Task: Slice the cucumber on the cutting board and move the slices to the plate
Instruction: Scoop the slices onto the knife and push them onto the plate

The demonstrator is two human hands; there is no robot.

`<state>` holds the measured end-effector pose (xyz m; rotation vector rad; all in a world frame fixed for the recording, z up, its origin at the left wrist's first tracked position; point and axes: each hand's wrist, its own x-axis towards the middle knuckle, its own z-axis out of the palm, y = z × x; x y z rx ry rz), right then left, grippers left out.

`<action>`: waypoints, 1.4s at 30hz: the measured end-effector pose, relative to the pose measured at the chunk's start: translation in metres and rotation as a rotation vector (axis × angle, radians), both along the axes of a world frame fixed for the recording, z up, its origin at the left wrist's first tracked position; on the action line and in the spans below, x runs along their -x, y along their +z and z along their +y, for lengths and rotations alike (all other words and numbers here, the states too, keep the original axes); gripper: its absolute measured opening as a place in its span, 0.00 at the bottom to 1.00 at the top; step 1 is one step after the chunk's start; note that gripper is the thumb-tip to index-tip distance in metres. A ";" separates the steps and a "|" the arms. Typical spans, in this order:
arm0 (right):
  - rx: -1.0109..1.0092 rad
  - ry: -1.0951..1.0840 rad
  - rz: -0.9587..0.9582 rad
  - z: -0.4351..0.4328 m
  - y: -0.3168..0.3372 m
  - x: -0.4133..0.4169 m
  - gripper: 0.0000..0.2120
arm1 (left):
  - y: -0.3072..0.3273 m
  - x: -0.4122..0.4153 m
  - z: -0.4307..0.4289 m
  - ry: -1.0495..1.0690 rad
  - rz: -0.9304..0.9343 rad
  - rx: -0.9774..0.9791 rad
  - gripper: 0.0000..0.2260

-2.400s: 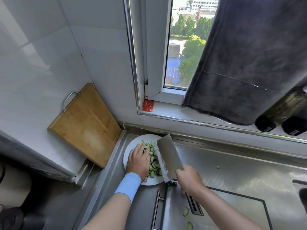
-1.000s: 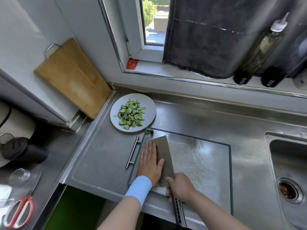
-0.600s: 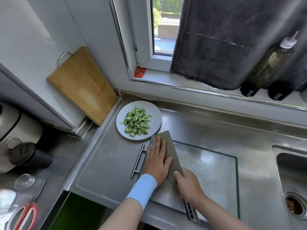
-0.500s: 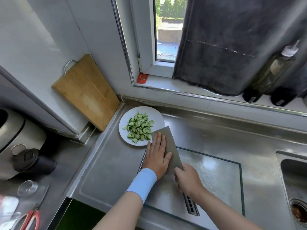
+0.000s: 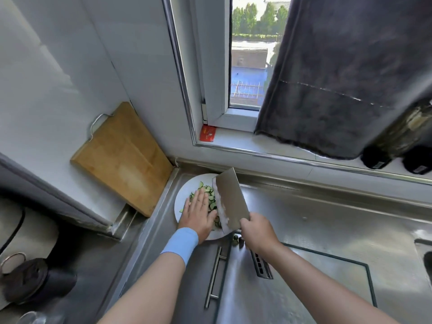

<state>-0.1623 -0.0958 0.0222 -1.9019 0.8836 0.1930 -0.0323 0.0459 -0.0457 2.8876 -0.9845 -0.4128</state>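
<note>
Cucumber slices point(image 5: 208, 191) heaped on the plate point(image 5: 187, 188), between the flat, straight-fingered left hand point(image 5: 197, 212) and the tilted cleaver point(image 5: 230, 199) (long edge pointing away), gripped by the right hand point(image 5: 258, 232) at the plate's near rim.

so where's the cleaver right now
In the head view the cleaver is near the centre, gripped by the right hand and tilted over the right side of the plate, next to the cucumber slices and the left hand.
</note>
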 end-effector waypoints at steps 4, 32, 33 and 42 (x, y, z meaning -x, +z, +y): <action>0.037 0.006 0.027 -0.006 -0.006 -0.010 0.08 | -0.006 -0.007 0.011 0.062 -0.022 0.189 0.33; 0.036 -0.347 0.063 -0.090 -0.033 0.201 0.12 | -0.035 0.154 -0.035 -0.077 0.242 0.256 0.28; 0.034 -0.360 0.071 -0.091 -0.037 0.210 0.12 | -0.038 0.163 -0.034 -0.101 0.243 0.273 0.27; 0.034 -0.471 0.054 -0.097 -0.045 0.269 0.15 | -0.039 0.184 -0.052 -0.014 0.179 0.295 0.29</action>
